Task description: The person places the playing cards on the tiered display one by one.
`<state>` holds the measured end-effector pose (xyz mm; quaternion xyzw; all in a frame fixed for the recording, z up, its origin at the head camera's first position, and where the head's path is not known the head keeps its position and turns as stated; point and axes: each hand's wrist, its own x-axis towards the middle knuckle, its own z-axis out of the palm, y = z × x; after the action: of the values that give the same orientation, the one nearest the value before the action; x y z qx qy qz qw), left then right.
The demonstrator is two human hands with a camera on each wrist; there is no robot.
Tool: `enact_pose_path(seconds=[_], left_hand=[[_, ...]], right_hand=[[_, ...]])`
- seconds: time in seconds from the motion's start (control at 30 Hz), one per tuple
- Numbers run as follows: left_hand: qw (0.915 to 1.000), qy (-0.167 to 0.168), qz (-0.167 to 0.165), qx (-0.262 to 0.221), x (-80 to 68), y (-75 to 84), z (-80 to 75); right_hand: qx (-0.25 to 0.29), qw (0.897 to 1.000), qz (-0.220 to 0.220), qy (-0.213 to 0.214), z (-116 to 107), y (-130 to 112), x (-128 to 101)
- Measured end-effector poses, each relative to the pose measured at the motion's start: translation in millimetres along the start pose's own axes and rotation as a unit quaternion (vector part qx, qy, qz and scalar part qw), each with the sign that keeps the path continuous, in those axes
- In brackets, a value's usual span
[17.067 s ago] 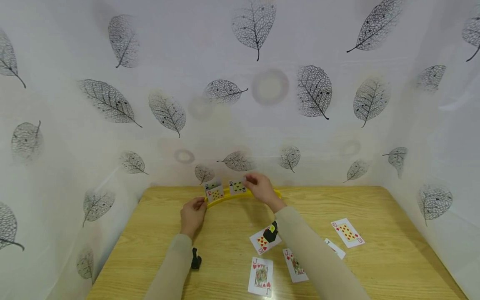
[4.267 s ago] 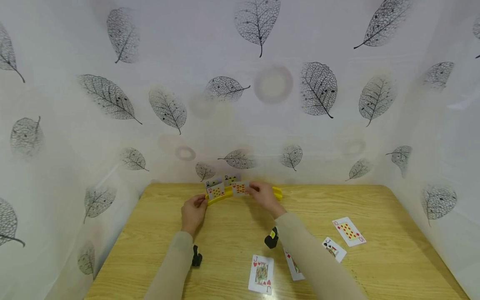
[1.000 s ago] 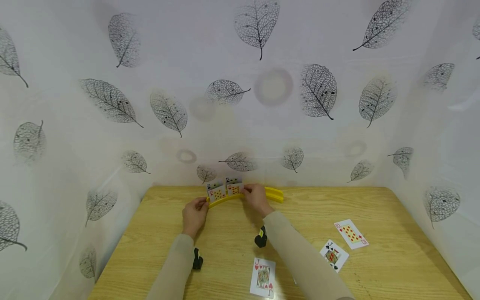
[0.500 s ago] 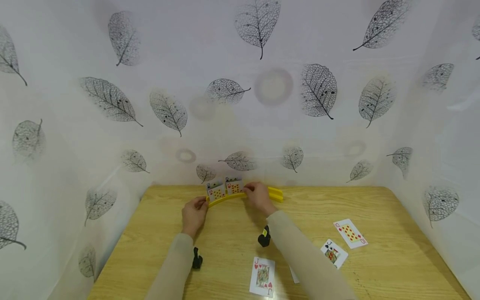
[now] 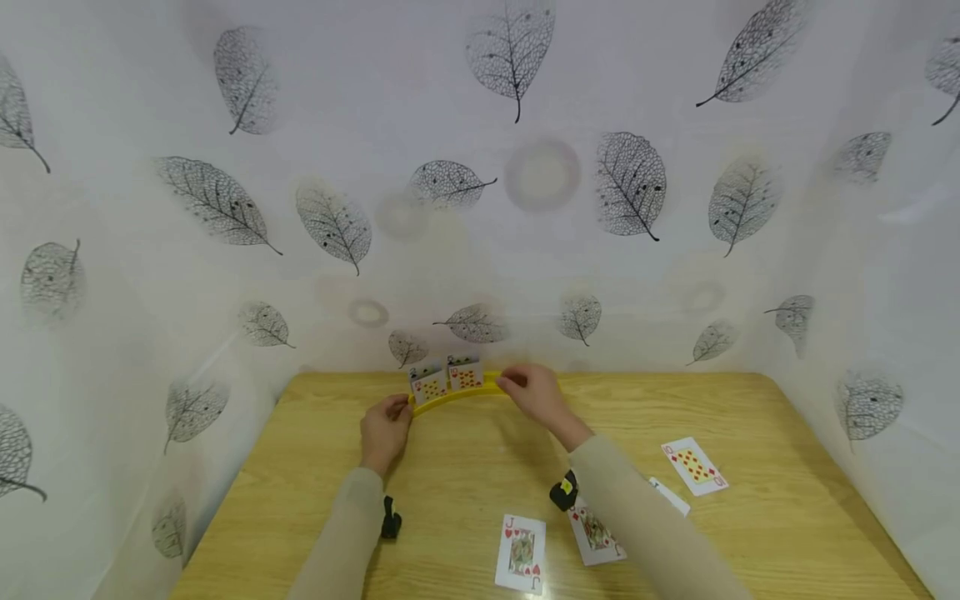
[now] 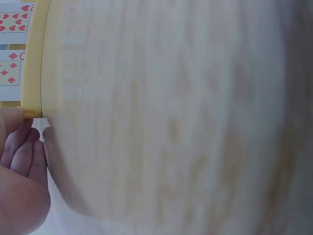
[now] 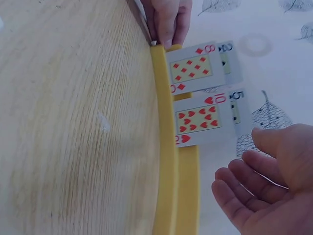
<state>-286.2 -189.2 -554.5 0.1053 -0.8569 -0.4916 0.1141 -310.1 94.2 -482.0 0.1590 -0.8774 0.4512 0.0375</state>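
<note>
In the head view, the curved yellow rack (image 5: pixel 463 395) lies at the back of the surface (image 5: pixel 450 492), long axis left to right; the left hand (image 5: pixel 386 433) pinches its left end, and the right hand (image 5: pixel 536 396), grip loosely parted and empty, covers its right part. From the left wrist, the rack points straight up from the thumb. From the right wrist, it runs lengthwise, top to bottom, bearing the eight of diamonds (image 7: pixel 195 66) and ten of hearts (image 7: pixel 198 117).

Plain beige sleeves (image 5: pixel 341 533) run to bare hands (image 5: pixel 386 432), with small black devices (image 5: pixel 558 497) at both forearms, one yellow-marked.
</note>
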Motion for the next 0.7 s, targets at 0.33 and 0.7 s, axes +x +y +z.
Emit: enact_pose_path(seconds=[0.33,0.7], left_hand=[[0.9999,0.005,0.009,0.002,-1.0,-0.8,1.2],[0.9999,0.006,0.010,-0.002,2.0,-4.5,1.6]], right_hand=[[-0.020,0.999,-0.009,-0.034,-24.3,-15.9,-55.5],[-0.031,0.997,0.007,-0.076,-23.5,-17.9,-102.1]])
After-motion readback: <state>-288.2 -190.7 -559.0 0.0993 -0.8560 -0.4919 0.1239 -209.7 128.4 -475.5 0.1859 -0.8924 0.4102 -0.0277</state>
